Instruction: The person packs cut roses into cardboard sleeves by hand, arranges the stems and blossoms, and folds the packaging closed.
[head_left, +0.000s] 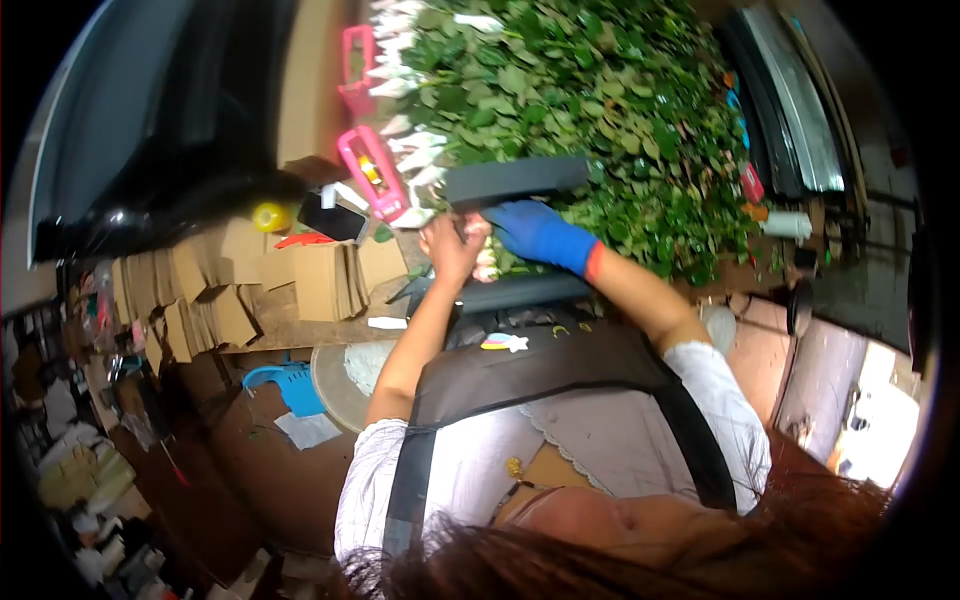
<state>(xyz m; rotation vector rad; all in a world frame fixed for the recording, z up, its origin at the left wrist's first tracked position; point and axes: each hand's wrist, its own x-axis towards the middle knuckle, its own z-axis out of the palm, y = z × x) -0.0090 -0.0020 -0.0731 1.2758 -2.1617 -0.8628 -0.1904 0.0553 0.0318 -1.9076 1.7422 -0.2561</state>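
Note:
A bunch of pale pink roses [485, 262] lies between two dark grey padded slabs, the far slab [516, 183] and the near slab [525, 293]. At the flower heads is my bare left hand [455, 247], its fingers bent in around them. My right hand [545, 236], in a blue glove, presses on the bunch from the stem side, with its fingers drawn together. Parts of the buds and both sets of fingertips are hidden. Beyond the far slab, a thick pile of leafy green stems [560, 90] covers the bench, with white-wrapped heads [415, 150] along its left side.
Pink tape dispensers [372, 175] stand left of the pile. Folded cardboard pieces [325, 283], a phone [332, 217] and a yellow tape roll [270, 216] lie on the left of the bench. Below are a blue plastic item [290, 385] and a round container [335, 385].

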